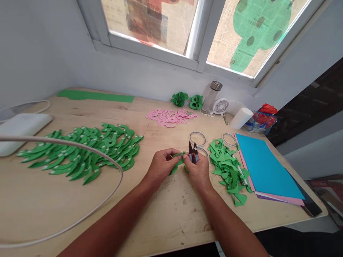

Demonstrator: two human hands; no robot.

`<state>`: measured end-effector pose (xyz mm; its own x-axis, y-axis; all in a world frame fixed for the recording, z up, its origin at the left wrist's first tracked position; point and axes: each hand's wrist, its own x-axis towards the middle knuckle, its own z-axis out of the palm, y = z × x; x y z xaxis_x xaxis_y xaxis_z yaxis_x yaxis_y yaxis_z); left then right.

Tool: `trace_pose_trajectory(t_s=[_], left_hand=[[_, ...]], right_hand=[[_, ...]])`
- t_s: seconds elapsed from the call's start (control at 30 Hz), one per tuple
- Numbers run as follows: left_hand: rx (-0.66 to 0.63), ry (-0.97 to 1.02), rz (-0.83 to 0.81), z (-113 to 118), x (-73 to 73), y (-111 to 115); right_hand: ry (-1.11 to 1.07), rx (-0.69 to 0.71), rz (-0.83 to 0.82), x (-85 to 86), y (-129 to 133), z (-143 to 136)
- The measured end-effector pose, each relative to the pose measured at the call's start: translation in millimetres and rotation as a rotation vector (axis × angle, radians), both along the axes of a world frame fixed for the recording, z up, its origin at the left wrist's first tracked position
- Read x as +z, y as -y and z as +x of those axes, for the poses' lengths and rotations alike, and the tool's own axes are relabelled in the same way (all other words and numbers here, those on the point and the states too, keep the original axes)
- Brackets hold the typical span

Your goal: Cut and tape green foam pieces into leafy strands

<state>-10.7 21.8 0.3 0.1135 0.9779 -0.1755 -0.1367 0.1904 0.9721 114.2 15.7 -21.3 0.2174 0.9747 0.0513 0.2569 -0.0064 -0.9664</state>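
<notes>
Near the middle of the wooden table, my left hand (161,165) is closed on a curved green paper piece (175,167). My right hand (197,171) grips a pair of small dark-bladed thread snips (193,151), its blades pointing away from me and apart. The thumb and finger of that hand also meet the edge of the green piece, at a small white spot. Partly covered by my right hand, a roll of tape (202,151) lies just behind it. Left of my hands spreads a pile of curved green paper pieces (88,150) with small white squares on them.
Green scraps (229,171) lie to the right, beside blue sheets (268,164). Further tape rolls (197,138) sit behind. Pink cutouts (171,117), green paper balls (179,99), a bottle (213,96) and a fan (221,106) stand toward the wall. A pale cable (120,178) arcs across the left.
</notes>
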Motion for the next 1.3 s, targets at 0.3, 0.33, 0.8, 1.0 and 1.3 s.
trace_pose_trajectory(t_s=[0.3,0.33,0.8,1.0,1.3], left_hand=[[-0.003,-0.015,-0.005,0,-0.9,0],[0.007,-0.019,0.001,0,-1.3,0],[0.151,-0.205,0.165,2,-10.0,-1],[0.165,-0.215,0.159,3,-7.9,1],[0.174,-0.163,0.105,5,-7.3,1]], right_hand=[[-0.011,-0.002,-0.002,4.2,2,-2],[-0.008,-0.004,0.001,4.4,2,-2],[-0.044,0.005,0.003,-5.9,0,-1],[0.023,-0.003,0.027,-3.4,2,-2],[0.073,-0.037,0.046,0.5,2,-3]])
